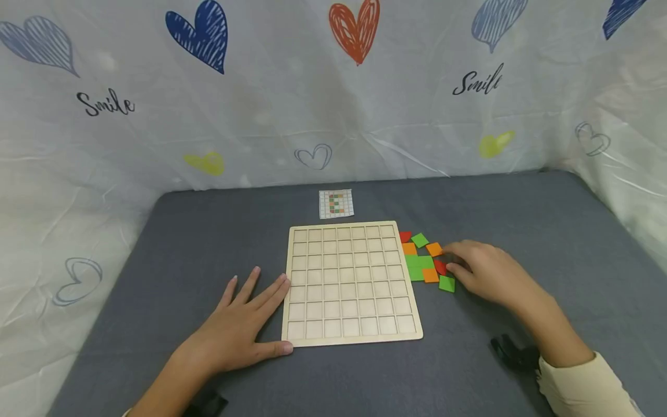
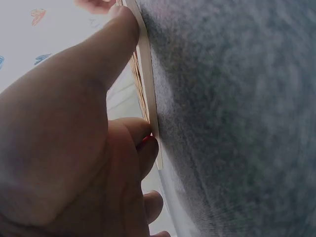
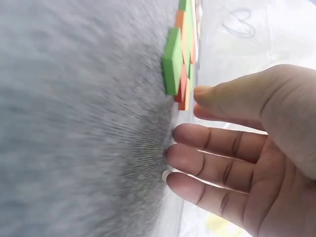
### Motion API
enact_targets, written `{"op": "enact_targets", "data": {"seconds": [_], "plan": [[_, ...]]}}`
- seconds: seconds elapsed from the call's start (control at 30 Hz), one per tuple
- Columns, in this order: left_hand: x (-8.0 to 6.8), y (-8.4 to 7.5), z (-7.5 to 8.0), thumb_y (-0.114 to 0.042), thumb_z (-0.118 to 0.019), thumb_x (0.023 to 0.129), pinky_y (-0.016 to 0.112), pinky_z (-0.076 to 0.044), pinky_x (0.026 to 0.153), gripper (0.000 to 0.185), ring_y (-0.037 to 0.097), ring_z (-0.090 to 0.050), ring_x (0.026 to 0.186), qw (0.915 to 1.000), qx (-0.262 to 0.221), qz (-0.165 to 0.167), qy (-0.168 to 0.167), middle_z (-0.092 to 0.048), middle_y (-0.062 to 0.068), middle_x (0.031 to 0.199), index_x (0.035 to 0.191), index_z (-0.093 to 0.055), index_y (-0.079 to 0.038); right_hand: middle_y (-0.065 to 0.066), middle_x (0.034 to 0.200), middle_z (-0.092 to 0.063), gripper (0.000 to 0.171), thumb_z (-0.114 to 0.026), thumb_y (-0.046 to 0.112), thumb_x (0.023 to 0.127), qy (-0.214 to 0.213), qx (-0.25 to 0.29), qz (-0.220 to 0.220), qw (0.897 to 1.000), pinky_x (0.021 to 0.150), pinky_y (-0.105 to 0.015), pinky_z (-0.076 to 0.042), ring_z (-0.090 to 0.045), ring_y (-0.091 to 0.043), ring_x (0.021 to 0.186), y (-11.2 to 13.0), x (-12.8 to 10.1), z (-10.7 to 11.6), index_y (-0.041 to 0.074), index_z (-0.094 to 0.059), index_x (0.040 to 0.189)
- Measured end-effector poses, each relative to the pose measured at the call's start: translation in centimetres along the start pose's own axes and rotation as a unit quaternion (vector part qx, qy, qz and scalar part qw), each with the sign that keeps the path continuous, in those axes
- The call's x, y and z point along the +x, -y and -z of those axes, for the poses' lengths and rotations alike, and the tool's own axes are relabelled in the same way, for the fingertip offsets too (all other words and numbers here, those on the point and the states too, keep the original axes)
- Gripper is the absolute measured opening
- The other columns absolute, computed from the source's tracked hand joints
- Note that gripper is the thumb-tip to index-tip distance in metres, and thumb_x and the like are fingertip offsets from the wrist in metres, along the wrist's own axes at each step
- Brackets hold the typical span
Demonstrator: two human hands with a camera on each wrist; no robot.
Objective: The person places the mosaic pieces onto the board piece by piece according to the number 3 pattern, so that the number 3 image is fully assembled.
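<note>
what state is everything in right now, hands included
Wooden grid board: lying flat, tiles beside it rather than in its cells
Colored tiles: loose, bunched along the board's right side
Pattern card: lying flat beyond the board
Left hand: fingers spread, at the board's left edge
Right hand: fingers bent, tips at the tiles, none visibly lifted
Curtain: hanging, wrinkled

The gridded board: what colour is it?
The gridded board is pale beige, like light wood, best seen in the head view.
</note>
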State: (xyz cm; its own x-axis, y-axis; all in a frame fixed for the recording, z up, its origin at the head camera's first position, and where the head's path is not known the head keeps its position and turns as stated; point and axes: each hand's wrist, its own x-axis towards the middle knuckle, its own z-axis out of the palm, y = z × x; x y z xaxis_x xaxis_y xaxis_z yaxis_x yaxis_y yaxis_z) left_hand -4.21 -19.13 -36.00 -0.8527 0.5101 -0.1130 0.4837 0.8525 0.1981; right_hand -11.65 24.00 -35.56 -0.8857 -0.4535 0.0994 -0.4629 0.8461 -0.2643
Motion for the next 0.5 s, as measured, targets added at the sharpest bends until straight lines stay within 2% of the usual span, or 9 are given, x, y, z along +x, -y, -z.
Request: {"op": "enact_targets", "data": {"seconds": [0.23,0.5], "plan": [[0.0,0.0,0.1,-0.073,-0.044,0.075,0.056,-0.001,0.102,0.092,0.03,0.001,0.135,1.0,-0.003,0.001,0.006,-0.01,-0.01,0.149,0.146,-0.013,-0.023,0.001,0.091,-0.062,0.027,-0.062,0.009,0.084,0.036,-0.003,-0.005,0.999,0.066,-0.035,-0.043,-0.051,-0.013,0.073,-0.5,1.9,0.2,0.009,-0.063,0.11],[-0.1,0.0,-0.1,-0.075,-0.042,0.074,0.061,-0.008,0.099,0.093,0.027,-0.002,0.135,0.999,-0.022,0.019,0.033,-0.006,-0.012,0.149,0.146,-0.009,-0.027,0.007,0.072,-0.052,0.029,-0.064,0.008,0.081,0.05,-0.011,-0.012,0.999,0.06,-0.031,-0.038,-0.044,-0.012,0.064,-0.5,2.4,0.1,0.011,-0.063,0.11]]}}
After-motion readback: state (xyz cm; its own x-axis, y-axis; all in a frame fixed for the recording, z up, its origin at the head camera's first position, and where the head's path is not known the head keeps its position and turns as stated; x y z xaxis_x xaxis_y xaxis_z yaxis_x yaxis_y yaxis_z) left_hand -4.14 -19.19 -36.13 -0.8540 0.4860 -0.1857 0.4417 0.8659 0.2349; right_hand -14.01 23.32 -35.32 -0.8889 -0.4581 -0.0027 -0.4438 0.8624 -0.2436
